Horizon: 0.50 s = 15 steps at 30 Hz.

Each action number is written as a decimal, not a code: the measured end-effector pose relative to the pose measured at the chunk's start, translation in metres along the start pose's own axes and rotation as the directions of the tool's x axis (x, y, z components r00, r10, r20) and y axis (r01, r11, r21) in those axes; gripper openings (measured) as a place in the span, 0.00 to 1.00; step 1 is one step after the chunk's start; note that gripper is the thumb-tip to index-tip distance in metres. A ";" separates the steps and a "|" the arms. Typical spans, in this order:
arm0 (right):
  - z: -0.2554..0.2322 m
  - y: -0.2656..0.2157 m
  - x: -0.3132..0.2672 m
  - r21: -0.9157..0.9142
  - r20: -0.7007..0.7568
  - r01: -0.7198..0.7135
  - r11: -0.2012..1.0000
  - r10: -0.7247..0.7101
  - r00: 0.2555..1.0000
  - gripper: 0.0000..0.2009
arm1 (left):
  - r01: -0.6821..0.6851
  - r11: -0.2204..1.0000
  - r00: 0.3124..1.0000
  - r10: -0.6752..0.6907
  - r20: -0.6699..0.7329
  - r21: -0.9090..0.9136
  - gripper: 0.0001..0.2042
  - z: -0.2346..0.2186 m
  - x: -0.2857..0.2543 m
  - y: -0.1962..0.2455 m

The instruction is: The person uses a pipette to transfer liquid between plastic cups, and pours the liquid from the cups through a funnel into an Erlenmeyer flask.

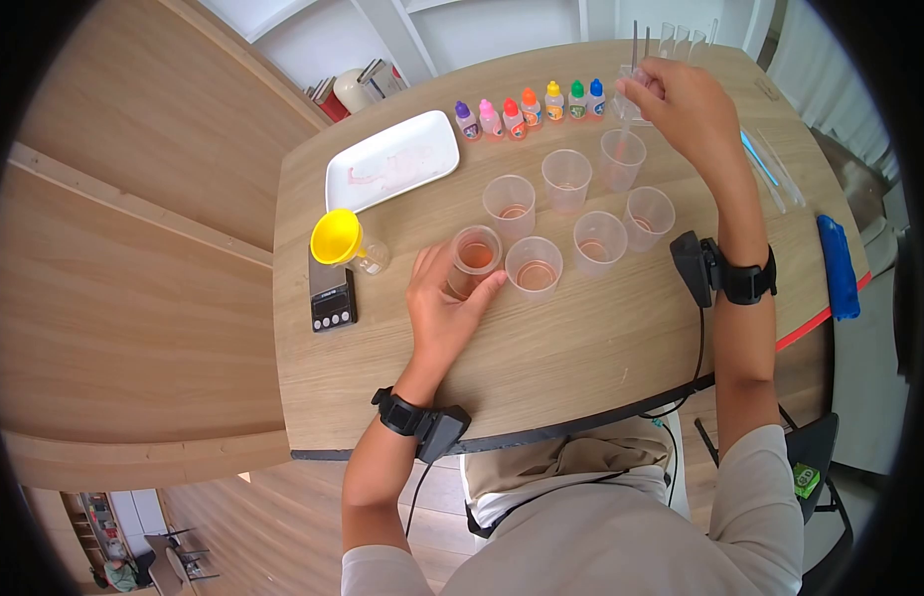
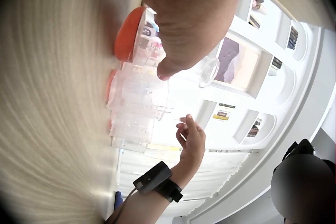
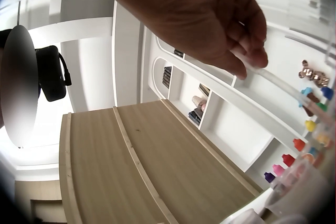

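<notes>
My left hand grips a clear plastic cup of orange-red liquid, with the thumb on its right side and the fingers on its left. The cup stands on the table, front left of several similar cups. My right hand is raised over the far right of the group. It pinches a thin translucent pipette that slants down from the fingertips. Its lower end overlaps the mouth of the far right cup in the head view. Other cups, such as the front middle one, hold shallow pinkish liquid.
Several colour dropper bottles line the back. At the left are a white tray, a yellow funnel on a small glass vessel, and a digital scale. Test tubes stand back right; a blue cloth lies at the right edge.
</notes>
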State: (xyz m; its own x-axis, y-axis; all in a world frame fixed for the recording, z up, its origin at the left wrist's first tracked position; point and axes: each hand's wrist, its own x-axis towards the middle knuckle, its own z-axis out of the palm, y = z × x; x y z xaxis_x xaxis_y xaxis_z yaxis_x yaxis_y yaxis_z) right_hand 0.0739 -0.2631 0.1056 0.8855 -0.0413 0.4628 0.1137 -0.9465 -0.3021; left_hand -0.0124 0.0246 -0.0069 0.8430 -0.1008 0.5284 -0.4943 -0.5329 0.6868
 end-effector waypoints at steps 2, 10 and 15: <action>0.001 0.000 0.000 -0.019 -0.030 0.021 1.000 -0.022 0.999 0.15 | -0.002 1.000 1.000 0.002 -0.001 -0.002 0.22 0.000 0.000 0.000; 0.004 0.004 0.001 0.014 -0.166 0.031 0.999 -0.029 0.986 0.16 | -0.005 1.000 1.000 0.005 0.004 -0.008 0.21 0.000 0.000 -0.001; 0.005 0.003 0.002 -0.009 -0.175 0.024 1.000 -0.025 0.984 0.15 | -0.007 1.000 1.000 0.007 0.002 -0.013 0.21 0.000 0.001 -0.001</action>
State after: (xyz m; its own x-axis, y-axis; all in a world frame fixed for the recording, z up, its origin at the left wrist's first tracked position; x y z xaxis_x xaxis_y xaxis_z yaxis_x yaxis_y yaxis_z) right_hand 0.0781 -0.2649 0.1012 0.7901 -0.0728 0.6086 0.1305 -0.9502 -0.2831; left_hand -0.0113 0.0249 -0.0073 0.8398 -0.1065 0.5323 -0.5032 -0.5208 0.6896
